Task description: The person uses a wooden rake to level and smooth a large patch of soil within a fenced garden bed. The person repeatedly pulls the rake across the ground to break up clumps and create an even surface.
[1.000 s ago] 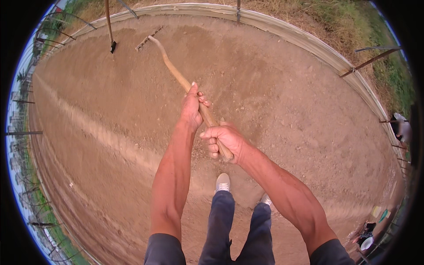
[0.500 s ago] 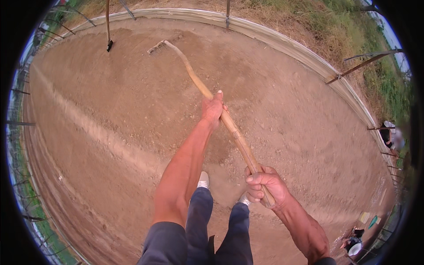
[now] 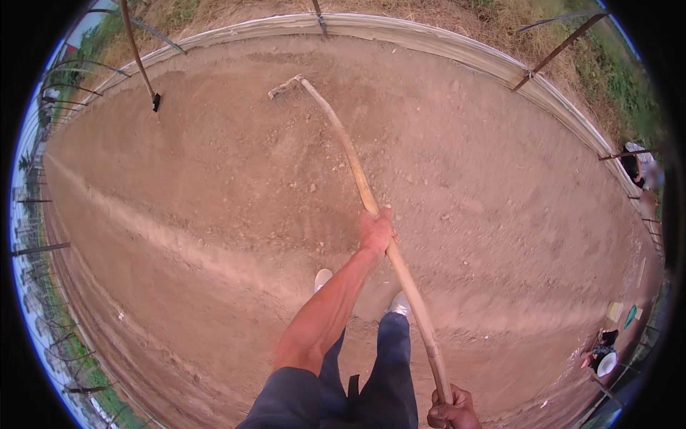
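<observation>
A long rake with a curved wooden handle (image 3: 350,154) slants across the soil from far to near. My left hand (image 3: 378,230) is wrapped round the handle about midway along it. Close to the lower edge, my right hand (image 3: 454,411) grips the near end of the handle, its fingers closed round the wood. At the far end the toothed rake head (image 3: 288,86) is at the brown soil (image 3: 250,157). Whether its teeth touch the ground, I cannot tell.
A low pale plastic border (image 3: 421,41) curves behind the soil, with metal posts and dry grass beyond. A post with a dark foot (image 3: 156,102) stands at the far left. A person in a white hat (image 3: 606,364) is low at the right, another person (image 3: 635,167) farther off.
Both hands have drawn the rake nearer to me, its handle and head coming down the picture and to the right. My grip stays closed at both places. The view has also shifted.
</observation>
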{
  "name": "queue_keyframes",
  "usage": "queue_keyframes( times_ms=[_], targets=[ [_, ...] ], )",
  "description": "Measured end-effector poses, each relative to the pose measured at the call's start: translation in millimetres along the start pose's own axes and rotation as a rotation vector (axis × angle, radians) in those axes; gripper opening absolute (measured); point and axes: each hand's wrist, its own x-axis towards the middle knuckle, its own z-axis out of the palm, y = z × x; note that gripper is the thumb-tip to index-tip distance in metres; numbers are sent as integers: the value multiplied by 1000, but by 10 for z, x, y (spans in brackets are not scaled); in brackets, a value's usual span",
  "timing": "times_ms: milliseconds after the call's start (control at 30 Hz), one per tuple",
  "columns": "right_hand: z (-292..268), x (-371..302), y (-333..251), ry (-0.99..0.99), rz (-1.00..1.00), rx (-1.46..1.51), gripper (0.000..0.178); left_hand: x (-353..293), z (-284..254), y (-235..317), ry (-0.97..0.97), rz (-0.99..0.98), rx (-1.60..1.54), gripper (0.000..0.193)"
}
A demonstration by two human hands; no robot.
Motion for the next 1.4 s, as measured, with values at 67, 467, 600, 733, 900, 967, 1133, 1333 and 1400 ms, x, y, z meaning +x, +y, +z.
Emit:
queue_keyframes(
  times_ms=[67,467,600,733,900,967,1133,1333,1400],
  targets=[
    [-192,-151,330,160,24,-299,31,-270,42,-295,-64,-39,-30,31],
    [-714,-126,1618,396,-35,-509,30,-387,-85,-717,-24,-336,-86,33],
    [-816,59,1893,340,-173,-535,34,-391,-147,-716,-12,-360,-120,31],
    [-1240,332,2532,261,-88,-158,34,-395,-205,-753,-45,-381,-136,28],
    [-590,711,846,374,-107,-715,21,371,-78,-289,-37,-222,-157,26],
    [-545,780,471,359,-68,-645,24,661,53,-150,-52,-198,-189,26],
    [-679,663,813,521,72,-612,23,498,363,-809,-69,-253,-14,21],
    [-836,215,1764,323,162,-252,28,-198,382,-1264,-38,-197,228,22],
    [-779,192,1880,251,168,-150,31,-90,382,-1177,-9,-73,414,26]
  ],
)
